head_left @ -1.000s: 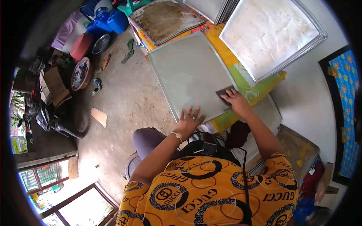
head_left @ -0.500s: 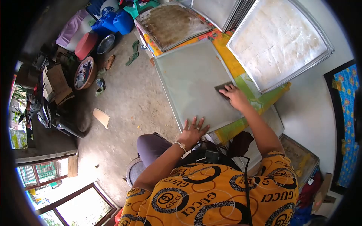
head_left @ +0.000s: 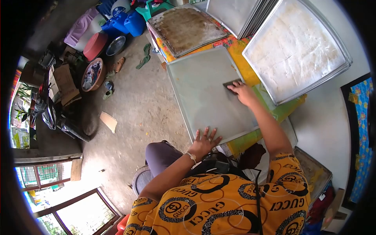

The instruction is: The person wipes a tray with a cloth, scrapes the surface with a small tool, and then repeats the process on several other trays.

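Observation:
A flat grey metal baking tray (head_left: 203, 98) lies in front of me on a cloth-covered table. My right hand (head_left: 244, 94) presses a dark, flat scouring pad (head_left: 226, 84) against the tray near its right edge, fingers over the pad. Part of the pad is hidden beneath the fingers. At the tray's near left corner, my left hand (head_left: 203, 145) rests flat with its fingers spread and holds nothing.
A browned tray (head_left: 184, 29) lies beyond mine. Stacked trays (head_left: 295, 47) lean upright at the right, with another upright stack (head_left: 231, 15) behind. Yellow and green table covering (head_left: 270, 100) shows underneath. Sandals (head_left: 144, 58) and a cardboard piece (head_left: 109, 121) lie on the floor.
The view has shifted slightly, so the scene sits lower and further right. My right hand and the pad have slid a little away from me along the tray; my left hand stays at the near corner.

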The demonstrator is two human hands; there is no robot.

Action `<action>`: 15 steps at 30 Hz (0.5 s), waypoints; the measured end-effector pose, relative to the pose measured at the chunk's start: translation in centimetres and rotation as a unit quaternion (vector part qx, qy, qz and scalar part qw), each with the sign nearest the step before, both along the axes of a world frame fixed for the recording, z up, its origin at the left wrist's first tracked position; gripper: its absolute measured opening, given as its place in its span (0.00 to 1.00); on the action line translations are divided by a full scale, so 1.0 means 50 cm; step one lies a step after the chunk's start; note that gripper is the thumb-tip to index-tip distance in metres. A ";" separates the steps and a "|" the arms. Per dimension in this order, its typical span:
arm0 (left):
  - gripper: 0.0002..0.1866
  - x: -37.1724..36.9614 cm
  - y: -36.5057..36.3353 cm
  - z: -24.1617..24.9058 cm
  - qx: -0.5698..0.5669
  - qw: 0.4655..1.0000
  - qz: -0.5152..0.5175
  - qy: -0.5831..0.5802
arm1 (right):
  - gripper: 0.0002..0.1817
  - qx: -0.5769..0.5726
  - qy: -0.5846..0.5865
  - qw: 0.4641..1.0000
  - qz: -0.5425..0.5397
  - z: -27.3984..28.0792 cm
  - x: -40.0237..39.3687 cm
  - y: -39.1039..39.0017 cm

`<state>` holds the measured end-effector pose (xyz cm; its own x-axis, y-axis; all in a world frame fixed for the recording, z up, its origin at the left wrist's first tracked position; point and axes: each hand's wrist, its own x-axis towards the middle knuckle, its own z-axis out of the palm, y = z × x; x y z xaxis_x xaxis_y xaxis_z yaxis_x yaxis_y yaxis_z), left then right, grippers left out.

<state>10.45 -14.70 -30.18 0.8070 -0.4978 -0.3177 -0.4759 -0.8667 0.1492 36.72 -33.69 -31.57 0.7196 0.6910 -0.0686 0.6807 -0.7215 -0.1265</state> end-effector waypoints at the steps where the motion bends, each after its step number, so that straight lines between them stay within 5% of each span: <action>1: 0.35 0.002 0.000 0.014 0.004 1.000 -0.002 0.012 | 0.30 0.021 -0.001 1.000 -0.003 0.000 0.031 0.018; 15: 0.32 0.005 0.000 0.017 -0.005 1.000 -0.001 0.023 | 0.27 0.023 -0.026 0.999 0.015 0.005 0.056 0.032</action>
